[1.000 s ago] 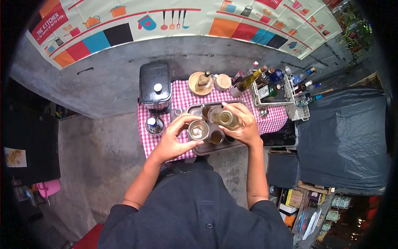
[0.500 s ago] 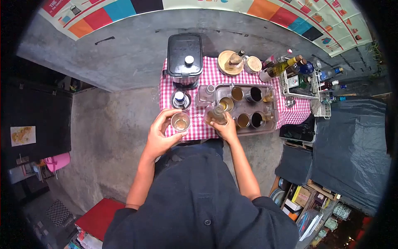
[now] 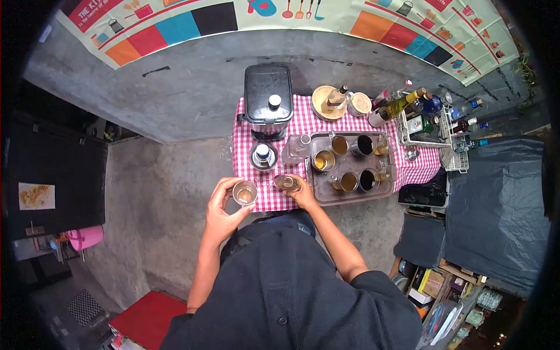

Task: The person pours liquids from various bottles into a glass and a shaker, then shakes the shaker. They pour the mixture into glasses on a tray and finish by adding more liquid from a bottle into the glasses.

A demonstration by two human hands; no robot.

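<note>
We see a grey concrete wall (image 3: 175, 87) behind a small table under a red-checked cloth (image 3: 303, 119), with a patterned banner (image 3: 326, 14) hung along the wall's top. At the back left of the cloth stands a black box-shaped appliance (image 3: 268, 93) with a knob on its lid. A grey tray (image 3: 326, 200) takes up the middle right of the table and carries several cups (image 3: 325, 160) of brown and dark liquid in two rows. At the right end sits a white wire rack (image 3: 429, 137) with bottles in and around it, and a green wine bottle (image 3: 396, 106) lies tilted beside it.

Our left hand (image 3: 224, 213) is raised at the table's front left corner, its fingers curled around a glass (image 3: 244, 192) of pale amber liquid, thumb on the near side and fingertips on the far side, clamped on it. The forearm runs down and back toward the body, elbow bent.

Our right hand (image 3: 303, 195) rests at the front edge of the table, just left of the tray, with its fingers wrapped around a small clear bottle (image 3: 287, 183) that lies tipped, its neck pointing left toward the glass. The two are near each other but apart. The right forearm slants down to the right.
</note>
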